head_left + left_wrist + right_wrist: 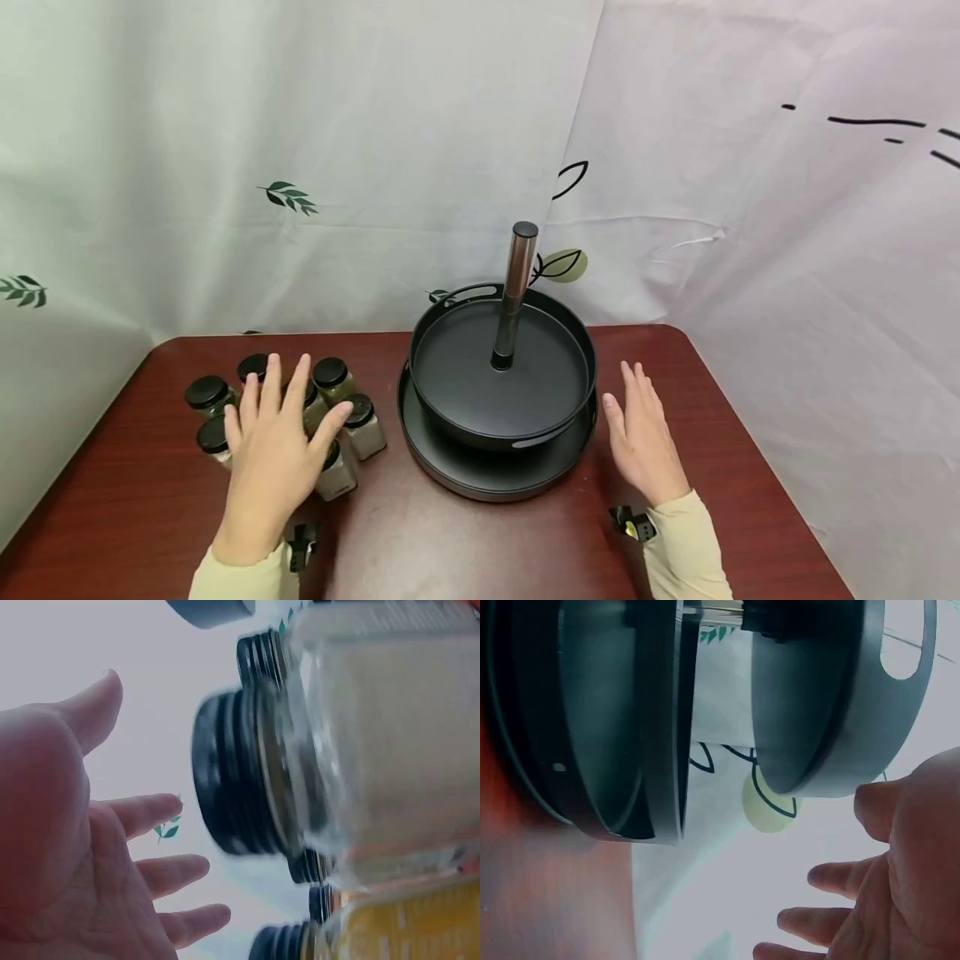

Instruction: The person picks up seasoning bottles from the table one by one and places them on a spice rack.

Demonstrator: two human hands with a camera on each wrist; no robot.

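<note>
My left hand (273, 458) is held over the group of spice jars, fingers spread, gripping nothing. Black lids top the square clear jars; one pale-filled jar (366, 438) stands by the thumb. In the left wrist view a jar (390, 742) looms close beside the fingers, and a yellow one (412, 922) shows below it. Right of the black two-tier rack (495, 483), my right hand (647, 437) has its fingers extended and holds nothing. The rack's upper tray (465, 358) sits on a central post. In the right wrist view the upper tray (840, 697) appears near the thumb.
A dark red wooden table (420, 550) bears everything. Pale cloth (375, 108) printed with leaves hangs behind it and along both sides. The rack's upright post (516, 292) rises well above the upper tray.
</note>
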